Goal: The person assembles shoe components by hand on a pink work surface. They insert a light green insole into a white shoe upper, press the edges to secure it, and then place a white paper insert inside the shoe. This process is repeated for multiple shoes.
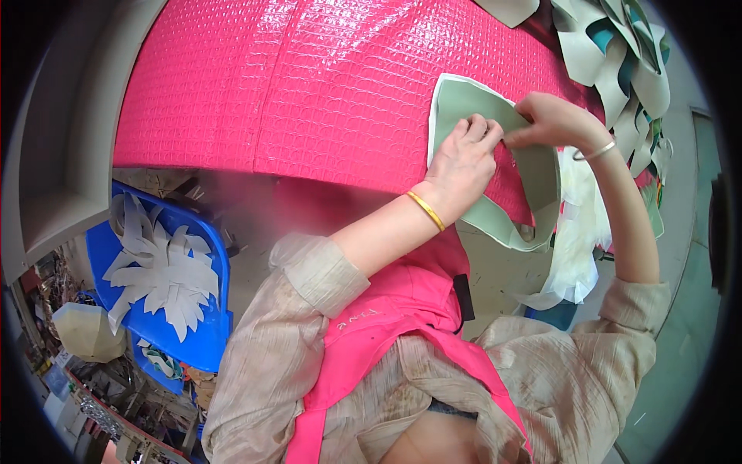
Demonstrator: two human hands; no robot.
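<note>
A pale green, white-edged sheet piece, curved and partly folded open, lies at the right front edge of the pink-covered table and hangs over it. My left hand, below a gold bangle, is over the piece with its fingers curled and closed at its inner edge. From the right comes my right hand, below a silver bangle, with thumb and fingers pinched on the same edge. My fingertips almost meet there; the exact spot they grip is partly hidden.
Glossy pink embossed sheeting covers the table. Several pale and green pieces heap at the far right. Long white strips hang at the right. A blue plastic chair at the left holds white strips. A grey shelf stands far left.
</note>
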